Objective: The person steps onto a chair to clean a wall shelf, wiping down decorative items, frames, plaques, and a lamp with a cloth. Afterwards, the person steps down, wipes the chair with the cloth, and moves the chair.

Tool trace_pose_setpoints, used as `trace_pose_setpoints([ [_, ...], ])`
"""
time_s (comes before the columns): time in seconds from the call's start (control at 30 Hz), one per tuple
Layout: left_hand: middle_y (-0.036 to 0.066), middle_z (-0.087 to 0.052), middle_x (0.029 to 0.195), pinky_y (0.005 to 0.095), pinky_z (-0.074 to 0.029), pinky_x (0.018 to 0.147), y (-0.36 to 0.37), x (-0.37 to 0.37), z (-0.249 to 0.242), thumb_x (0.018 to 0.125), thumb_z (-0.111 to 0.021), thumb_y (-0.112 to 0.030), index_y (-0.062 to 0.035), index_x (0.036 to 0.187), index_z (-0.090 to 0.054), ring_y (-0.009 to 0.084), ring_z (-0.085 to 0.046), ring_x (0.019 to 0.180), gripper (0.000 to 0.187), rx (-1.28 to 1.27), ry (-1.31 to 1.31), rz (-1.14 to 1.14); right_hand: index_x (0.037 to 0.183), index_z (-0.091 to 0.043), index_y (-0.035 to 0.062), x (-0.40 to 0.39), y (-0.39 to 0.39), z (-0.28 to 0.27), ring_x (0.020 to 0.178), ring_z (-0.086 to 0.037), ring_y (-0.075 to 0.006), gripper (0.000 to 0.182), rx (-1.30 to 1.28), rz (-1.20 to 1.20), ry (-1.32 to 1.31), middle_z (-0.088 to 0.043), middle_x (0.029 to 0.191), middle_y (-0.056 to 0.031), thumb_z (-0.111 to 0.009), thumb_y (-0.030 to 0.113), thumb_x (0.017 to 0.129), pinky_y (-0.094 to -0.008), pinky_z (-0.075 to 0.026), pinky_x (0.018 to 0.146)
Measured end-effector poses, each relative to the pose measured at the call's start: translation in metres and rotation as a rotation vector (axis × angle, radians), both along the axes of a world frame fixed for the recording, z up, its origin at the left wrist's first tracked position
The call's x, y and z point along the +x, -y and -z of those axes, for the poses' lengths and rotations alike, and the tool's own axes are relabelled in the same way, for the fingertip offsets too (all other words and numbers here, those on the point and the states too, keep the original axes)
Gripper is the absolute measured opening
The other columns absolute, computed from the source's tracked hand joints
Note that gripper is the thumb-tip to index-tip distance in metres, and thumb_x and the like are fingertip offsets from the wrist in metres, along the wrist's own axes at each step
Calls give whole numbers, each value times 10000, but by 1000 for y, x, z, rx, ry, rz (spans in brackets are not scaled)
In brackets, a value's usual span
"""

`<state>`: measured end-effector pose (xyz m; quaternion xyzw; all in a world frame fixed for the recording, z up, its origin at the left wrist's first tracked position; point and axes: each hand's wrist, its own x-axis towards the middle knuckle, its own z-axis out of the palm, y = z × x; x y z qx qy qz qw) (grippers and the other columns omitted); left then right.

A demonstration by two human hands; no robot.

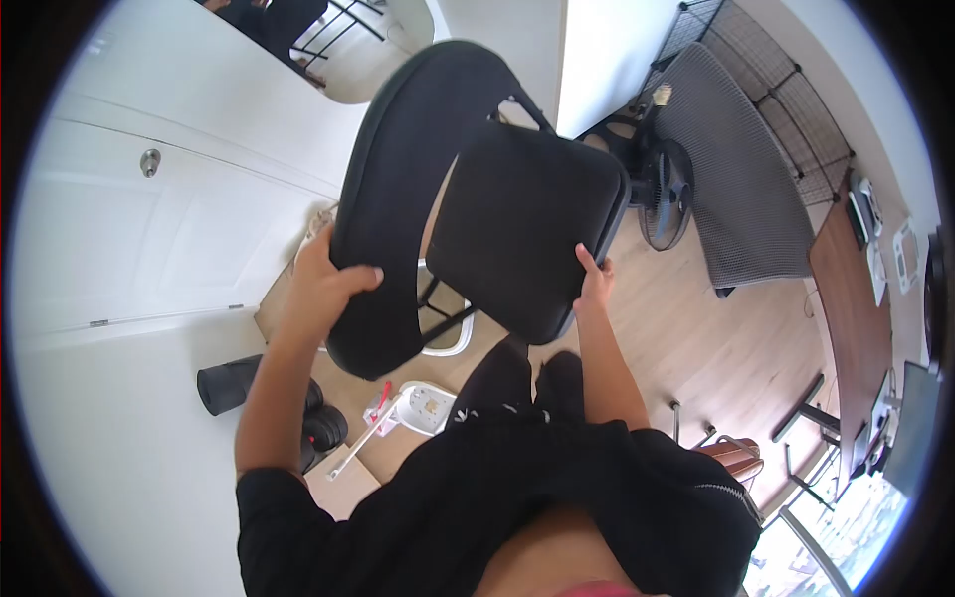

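Observation:
A black padded folding chair [522, 214] is held up in front of my body, tilted, with its curved backrest [388, 189] to the left and its squarish seat to the right. My left hand [328, 282] is closed around the backrest's lower left edge, thumb on the front face. On the right edge of the seat, my right hand [594, 285] grips with the thumb on top and the other fingers mostly hidden. Dark metal tubes show between seat and backrest.
Left are a white door [149, 219] and a dark rolled mat [227, 386]. A white long-handled dustpan [423, 410] lies near my legs. A black fan [667, 194] and grey mesh lounger [731, 169] stand right, before a wooden desk [856, 289]. A mirror [343, 60] hangs above.

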<state>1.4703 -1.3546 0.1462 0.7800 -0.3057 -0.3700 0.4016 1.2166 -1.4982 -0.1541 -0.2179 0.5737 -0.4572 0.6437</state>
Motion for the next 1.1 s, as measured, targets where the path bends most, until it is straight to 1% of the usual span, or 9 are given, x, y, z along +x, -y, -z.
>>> trace_pose_setpoints([
  [0.13, 132, -631, 964, 298, -473, 822, 82, 65, 2, 604, -610, -20, 88, 1139, -536, 193, -610, 865, 550, 8, -59, 36, 1040, -523, 5, 68, 50, 15, 848, -629, -248, 460, 65, -21, 114, -614, 946, -121, -793, 206, 726, -329, -522, 789],
  [0.23, 126, -641, 926, 287, -472, 795, 129, 97, 12, 612, -632, -46, 75, 1120, -555, 180, -612, 840, 528, 46, 15, 79, 1102, -479, 26, 99, 82, 36, 975, -594, -259, 509, 85, -112, 124, -583, 1058, -117, -763, 285, 770, -402, -494, 856],
  [0.33, 127, -649, 862, 284, -474, 752, 177, 135, 24, 623, -655, -84, 49, 1103, -576, 176, -619, 790, 504, 121, 106, 128, 1296, -329, 106, 126, 117, 28, 1175, -461, -278, 668, 263, -416, 41, -460, 1269, -101, -669, 449, 835, -573, -384, 939],
  [0.47, 166, -646, 796, 323, -477, 701, 235, 181, 61, 626, -650, -105, 23, 1100, -582, 220, -634, 720, 496, 151, 222, 240, 1317, -341, 103, 161, 165, 79, 1082, -522, -317, 649, 504, -644, 5, -490, 1232, -143, -598, 492, 866, -538, -434, 909],
  [0.7, 170, -620, 761, 360, -468, 663, 310, 229, 98, 642, -671, -72, -21, 1055, -574, 287, -633, 709, 427, 316, 278, 329, 1329, -355, 68, 224, 202, 152, 1042, -543, -318, 573, 598, -632, 93, -531, 1176, -149, -562, 403, 913, -487, -464, 916],
  [0.73, 197, -606, 765, 386, -465, 676, 315, 235, 106, 655, -674, -80, -19, 1035, -570, 350, -614, 752, 399, 242, 335, 356, 1329, -355, 68, 229, 205, 162, 1042, -543, -318, 573, 608, -638, 82, -531, 1176, -149, -562, 403, 913, -487, -464, 916],
  [0.8, 200, -606, 772, 395, -464, 685, 328, 248, 119, 656, -674, -78, -21, 1026, -568, 364, -606, 771, 389, 247, 352, 380, 1356, -272, 71, 244, 210, 183, 1157, -499, -337, 626, 650, -616, 204, -433, 1330, -149, -594, 363, 905, -470, -468, 941],
  [0.9, 205, -605, 781, 412, -463, 699, 341, 270, 121, 658, -675, -76, -23, 1014, -562, 381, -598, 799, 377, 284, 351, 409, 1358, -275, 66, 257, 198, 236, 1147, -509, -352, 615, 648, -586, 106, -429, 1328, -142, -582, 359, 913, -454, -469, 950],
  [1.1, 184, -627, 791, 395, -469, 696, 368, 321, 120, 681, -704, -113, -29, 997, -563, 341, -629, 798, 356, 303, 479, 440, 1278, -392, 33, 314, 207, 189, 973, -607, -286, 545, 597, -569, 243, -521, 1170, -118, -567, 399, 914, -411, -535, 852],
])
